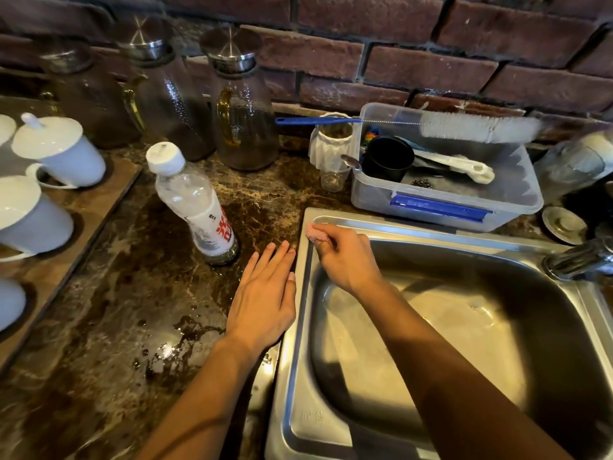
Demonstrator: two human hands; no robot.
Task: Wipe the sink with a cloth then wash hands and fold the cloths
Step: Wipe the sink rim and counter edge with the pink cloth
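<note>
A stainless steel sink (298,386) fills the lower right of the head view. My right hand (348,257) is shut on a small pink cloth (313,232) and presses it onto the sink's far left rim corner. Only a bit of the cloth shows past my fingers. My left hand (265,293) lies flat and open on the dark marble counter, fingers together, its edge touching the sink's left rim.
A plastic bottle (195,200) stands just left of my hands. Behind the sink sits a clear tub (447,197) with a bottle brush, a black cup and utensils. Glass jugs (242,104) line the brick wall. White lidded mugs (56,151) rest on a board at left. The tap (580,257) is at right.
</note>
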